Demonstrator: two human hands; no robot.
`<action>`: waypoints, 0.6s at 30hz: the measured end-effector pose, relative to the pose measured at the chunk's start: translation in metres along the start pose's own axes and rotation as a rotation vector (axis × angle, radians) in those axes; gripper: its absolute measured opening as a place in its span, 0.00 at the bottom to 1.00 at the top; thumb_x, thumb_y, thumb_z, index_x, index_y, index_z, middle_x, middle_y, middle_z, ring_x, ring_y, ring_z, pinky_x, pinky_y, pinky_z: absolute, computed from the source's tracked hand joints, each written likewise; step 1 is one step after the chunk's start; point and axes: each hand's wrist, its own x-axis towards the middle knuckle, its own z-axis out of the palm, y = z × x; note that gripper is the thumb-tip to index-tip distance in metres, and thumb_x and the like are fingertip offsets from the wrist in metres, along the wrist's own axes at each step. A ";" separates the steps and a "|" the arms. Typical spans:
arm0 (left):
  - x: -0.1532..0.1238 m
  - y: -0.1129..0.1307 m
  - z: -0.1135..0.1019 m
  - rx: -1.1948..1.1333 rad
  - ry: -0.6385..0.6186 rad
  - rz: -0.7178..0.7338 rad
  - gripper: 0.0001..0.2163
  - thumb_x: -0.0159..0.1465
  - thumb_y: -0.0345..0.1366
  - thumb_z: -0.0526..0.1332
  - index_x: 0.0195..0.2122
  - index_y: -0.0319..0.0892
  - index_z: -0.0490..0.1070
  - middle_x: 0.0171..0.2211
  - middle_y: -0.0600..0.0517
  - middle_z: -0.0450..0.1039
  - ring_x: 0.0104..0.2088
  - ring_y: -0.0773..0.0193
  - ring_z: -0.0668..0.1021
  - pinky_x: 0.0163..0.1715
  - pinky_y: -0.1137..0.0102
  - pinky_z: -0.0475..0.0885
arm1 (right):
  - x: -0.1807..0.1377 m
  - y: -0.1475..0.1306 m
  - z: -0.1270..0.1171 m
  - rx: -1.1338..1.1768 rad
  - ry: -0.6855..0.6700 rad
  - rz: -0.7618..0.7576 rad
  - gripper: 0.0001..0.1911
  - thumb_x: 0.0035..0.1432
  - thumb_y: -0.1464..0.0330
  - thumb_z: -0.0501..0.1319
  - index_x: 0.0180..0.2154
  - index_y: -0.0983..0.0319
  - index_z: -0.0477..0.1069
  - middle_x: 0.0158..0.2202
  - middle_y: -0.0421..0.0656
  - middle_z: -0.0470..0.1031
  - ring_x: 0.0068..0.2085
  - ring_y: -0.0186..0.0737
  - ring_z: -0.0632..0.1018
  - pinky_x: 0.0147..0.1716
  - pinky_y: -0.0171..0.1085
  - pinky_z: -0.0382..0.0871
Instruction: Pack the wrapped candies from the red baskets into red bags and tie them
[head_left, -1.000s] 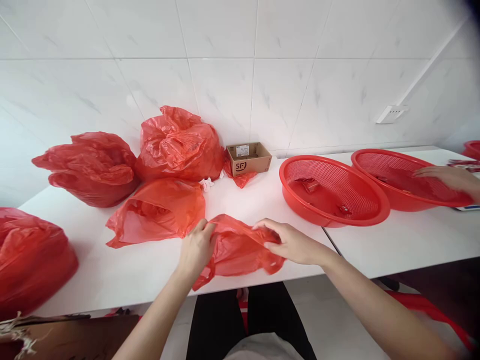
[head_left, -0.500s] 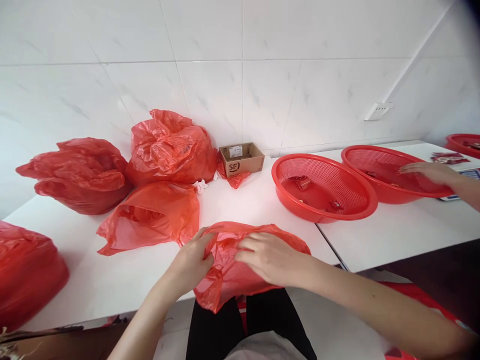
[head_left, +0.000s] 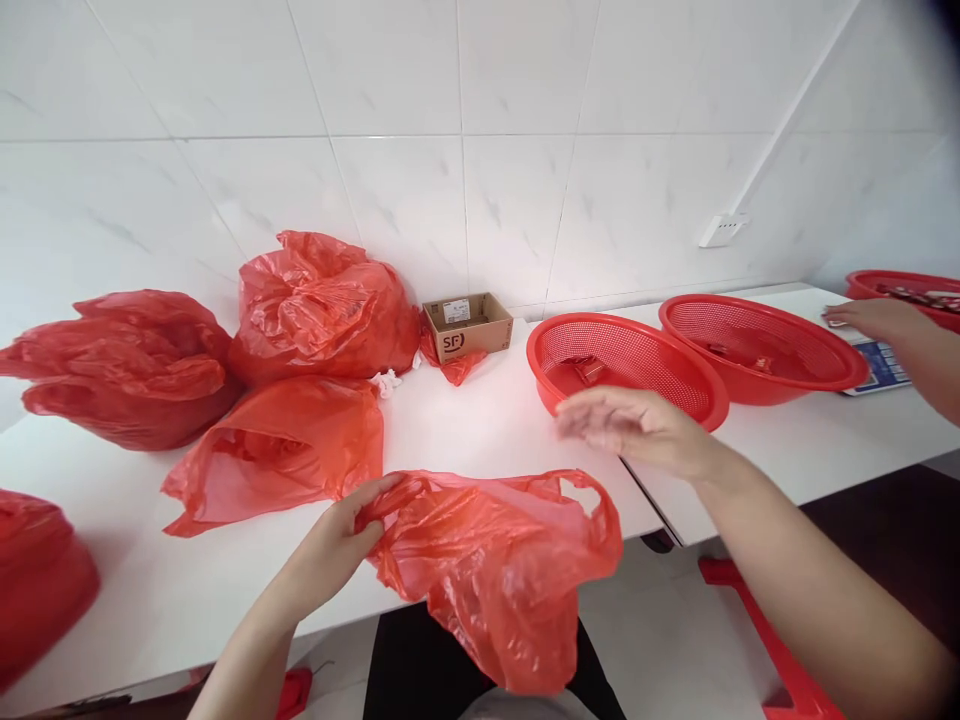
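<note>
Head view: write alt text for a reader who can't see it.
The left hand grips a limp red plastic bag at the edge of a white table; the right hand hovers open before a red perforated basket. Bulging red bags and a cardboard box stand behind.

The left hand (head_left: 337, 545) angles in from the lower left, thumb (head_left: 366, 542) and fingers (head_left: 375, 488) closed in a pinch — the right hand (head_left: 641, 432) lifted, loosely spread, slightly blurred — its bare forearm (head_left: 810, 570) slanting up from the lower right.
</note>
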 end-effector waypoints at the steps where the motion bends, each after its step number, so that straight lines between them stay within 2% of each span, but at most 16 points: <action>1: -0.003 -0.003 -0.002 -0.012 0.015 -0.023 0.26 0.59 0.34 0.58 0.60 0.42 0.68 0.48 0.47 0.78 0.42 0.54 0.79 0.44 0.62 0.74 | -0.001 0.010 -0.005 -0.025 -0.007 0.033 0.30 0.53 0.61 0.64 0.59 0.54 0.68 0.54 0.49 0.75 0.56 0.58 0.74 0.51 0.49 0.69; 3: -0.008 -0.009 -0.006 -0.065 0.037 -0.067 0.26 0.59 0.36 0.60 0.61 0.42 0.67 0.48 0.46 0.79 0.47 0.51 0.78 0.47 0.60 0.73 | -0.004 0.024 -0.013 -0.074 -0.034 0.099 0.32 0.54 0.58 0.63 0.60 0.56 0.67 0.56 0.51 0.74 0.56 0.61 0.74 0.51 0.52 0.69; 5: -0.014 -0.016 -0.009 -0.156 0.040 -0.093 0.27 0.59 0.39 0.63 0.61 0.44 0.67 0.51 0.46 0.78 0.53 0.49 0.76 0.50 0.59 0.73 | -0.007 0.024 -0.015 -0.086 -0.042 0.115 0.32 0.56 0.56 0.61 0.61 0.57 0.66 0.58 0.51 0.72 0.57 0.63 0.73 0.52 0.55 0.68; 7: -0.017 -0.020 -0.010 -0.277 0.029 -0.090 0.27 0.59 0.41 0.65 0.60 0.46 0.68 0.56 0.46 0.74 0.57 0.49 0.73 0.54 0.60 0.71 | -0.009 0.013 -0.015 -0.006 -0.024 0.058 0.29 0.60 0.57 0.58 0.62 0.55 0.64 0.59 0.48 0.71 0.57 0.60 0.73 0.52 0.56 0.68; 9: -0.020 -0.020 -0.009 -0.414 0.013 -0.082 0.27 0.59 0.43 0.66 0.60 0.47 0.68 0.60 0.46 0.70 0.59 0.49 0.72 0.56 0.61 0.70 | -0.005 -0.002 -0.013 0.169 -0.047 -0.053 0.26 0.63 0.57 0.55 0.62 0.51 0.64 0.59 0.45 0.71 0.57 0.54 0.74 0.52 0.52 0.69; 12: -0.023 -0.011 -0.005 -0.592 0.028 -0.115 0.30 0.56 0.42 0.69 0.61 0.47 0.68 0.62 0.45 0.68 0.58 0.46 0.73 0.52 0.61 0.74 | 0.018 -0.008 -0.017 0.334 -0.088 -0.157 0.27 0.64 0.55 0.54 0.64 0.49 0.59 0.60 0.43 0.70 0.58 0.48 0.73 0.53 0.47 0.70; 15: -0.029 -0.001 -0.002 -0.701 0.117 -0.165 0.34 0.51 0.41 0.72 0.60 0.49 0.68 0.62 0.45 0.67 0.56 0.44 0.75 0.47 0.62 0.77 | 0.059 0.019 -0.024 0.107 -0.080 -0.027 0.35 0.62 0.57 0.57 0.68 0.51 0.50 0.67 0.46 0.59 0.62 0.50 0.68 0.57 0.47 0.65; 18: -0.033 0.004 0.001 -0.806 0.250 -0.198 0.39 0.46 0.40 0.74 0.61 0.53 0.66 0.59 0.47 0.72 0.51 0.44 0.78 0.42 0.64 0.79 | 0.099 0.057 -0.022 -0.103 -0.220 0.163 0.50 0.51 0.61 0.67 0.70 0.55 0.44 0.70 0.53 0.49 0.63 0.60 0.65 0.57 0.50 0.64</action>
